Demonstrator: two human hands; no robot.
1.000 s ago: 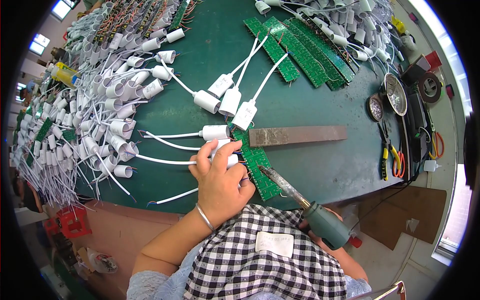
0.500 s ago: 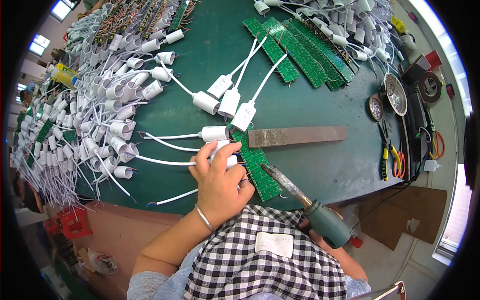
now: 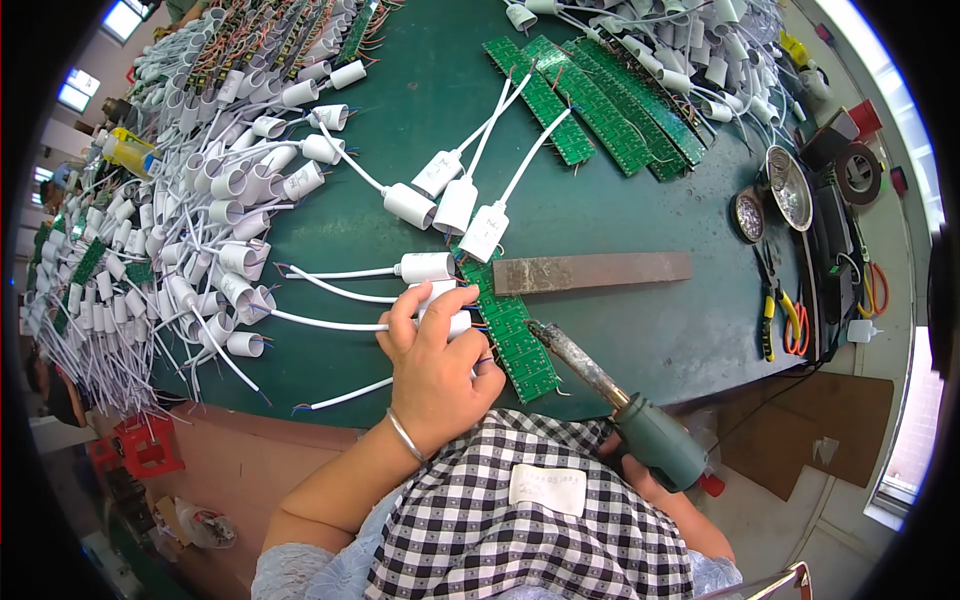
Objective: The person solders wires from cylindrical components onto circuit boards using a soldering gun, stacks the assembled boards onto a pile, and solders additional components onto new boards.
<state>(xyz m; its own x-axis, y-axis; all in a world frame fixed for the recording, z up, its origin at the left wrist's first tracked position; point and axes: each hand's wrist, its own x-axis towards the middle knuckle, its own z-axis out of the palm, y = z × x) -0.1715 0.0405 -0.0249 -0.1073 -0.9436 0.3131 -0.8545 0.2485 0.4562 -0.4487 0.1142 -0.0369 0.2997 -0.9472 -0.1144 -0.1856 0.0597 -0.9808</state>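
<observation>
My left hand [image 3: 438, 362] is closed, its curled fingers around a white cylindrical cable cap [image 3: 458, 323] at the left edge of a narrow green circuit board [image 3: 522, 350]. Thin coloured wires run from that cap to the board. My right hand [image 3: 640, 476], mostly hidden behind the green handle, grips a soldering iron [image 3: 655, 440]. The iron's dark tip is at the board's right edge; whether it touches cannot be made out. More white caps with cables, one of them a labelled cap [image 3: 485, 232], lie along the board's upper end. A brown flat bar [image 3: 600, 272] rests across its right side.
Heaped white capped cables [image 3: 230, 190] cover the table's left side, and another pile [image 3: 700, 50] lies far right. Several green circuit boards [image 3: 600, 105] are stacked beside it. Metal bowls [image 3: 790, 190], yellow-handled pliers [image 3: 769, 320] and a tape roll [image 3: 857, 174] sit at the right edge.
The soldering iron has shifted slightly right, its tip a little farther up along the board's right edge. My left hand keeps its place on the cap.
</observation>
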